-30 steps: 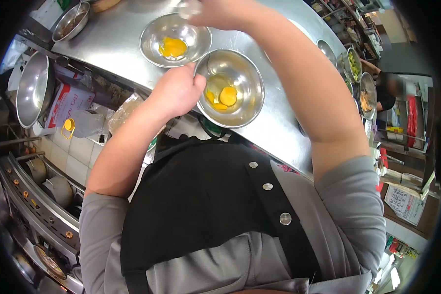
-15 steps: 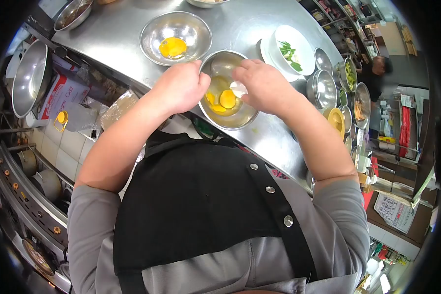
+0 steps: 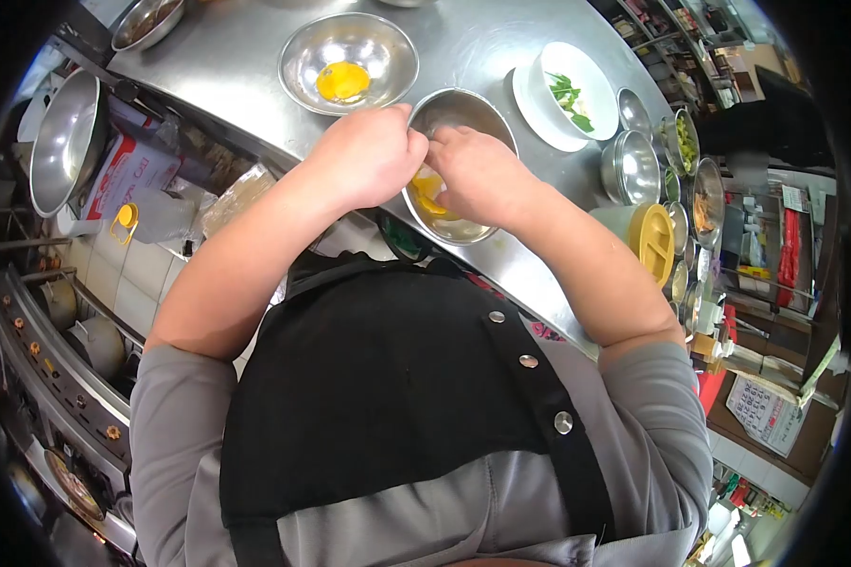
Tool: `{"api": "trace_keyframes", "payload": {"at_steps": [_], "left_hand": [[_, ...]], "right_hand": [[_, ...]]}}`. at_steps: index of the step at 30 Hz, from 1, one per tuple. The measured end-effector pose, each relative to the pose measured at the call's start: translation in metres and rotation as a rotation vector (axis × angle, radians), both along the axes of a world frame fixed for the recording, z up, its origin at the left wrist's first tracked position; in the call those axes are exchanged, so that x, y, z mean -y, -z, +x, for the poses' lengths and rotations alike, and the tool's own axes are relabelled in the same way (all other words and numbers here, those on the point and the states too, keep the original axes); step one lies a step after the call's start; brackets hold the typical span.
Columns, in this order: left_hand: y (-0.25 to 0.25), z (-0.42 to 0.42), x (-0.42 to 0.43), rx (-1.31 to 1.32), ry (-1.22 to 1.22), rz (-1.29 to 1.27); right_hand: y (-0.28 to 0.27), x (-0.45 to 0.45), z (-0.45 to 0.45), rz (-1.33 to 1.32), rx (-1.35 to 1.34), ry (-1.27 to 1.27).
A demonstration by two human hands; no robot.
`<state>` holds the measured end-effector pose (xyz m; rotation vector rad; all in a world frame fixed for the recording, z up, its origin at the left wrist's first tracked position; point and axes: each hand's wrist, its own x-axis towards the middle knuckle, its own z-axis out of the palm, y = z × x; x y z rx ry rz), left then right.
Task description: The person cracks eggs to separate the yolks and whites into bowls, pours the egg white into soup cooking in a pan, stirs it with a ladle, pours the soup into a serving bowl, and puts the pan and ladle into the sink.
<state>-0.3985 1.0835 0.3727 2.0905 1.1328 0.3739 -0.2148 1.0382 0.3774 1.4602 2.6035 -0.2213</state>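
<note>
A steel mixing bowl point(image 3: 452, 230) with egg yolk point(image 3: 430, 192) in it stands at the table's near edge. My left hand point(image 3: 373, 156) is closed at its left rim, the fingertips mostly hidden. Over the bowl's opening, my right hand point(image 3: 477, 175) is curled, its fingertips close beside my left hand. The white eggshell it held a moment ago is hidden behind the fingers. Beyond my left hand sits a second steel bowl point(image 3: 388, 52) with egg yolk point(image 3: 342, 82) at its bottom.
A white bowl point(image 3: 603, 94) with green leaves point(image 3: 567, 94) stands on a white plate point(image 3: 529, 111) to the right. Steel bowls point(image 3: 633, 168) and a yellow-lidded container point(image 3: 654, 244) line the right edge. A person point(image 3: 775, 118) is at the far right.
My right hand has moved left across the bowl, up to my left hand, and the eggshell has gone out of sight. A person at the right has moved closer.
</note>
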Motion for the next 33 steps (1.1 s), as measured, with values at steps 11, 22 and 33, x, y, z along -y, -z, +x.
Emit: {"api": "trace_keyframes", "payload": {"at_steps": [11,22,33], "left_hand": [[0.008,-0.007,0.000,0.029,-0.006,0.005],[0.020,-0.015,0.000,0.031,-0.036,-0.002],[0.030,-0.015,0.004,-0.018,-0.038,-0.076]], "right_hand": [[-0.006,0.006,0.008,-0.639,-0.657,0.313],[-0.083,-0.049,0.003,-0.371,-0.753,0.250],[-0.056,-0.138,-0.068,0.532,0.028,-0.205]]}}
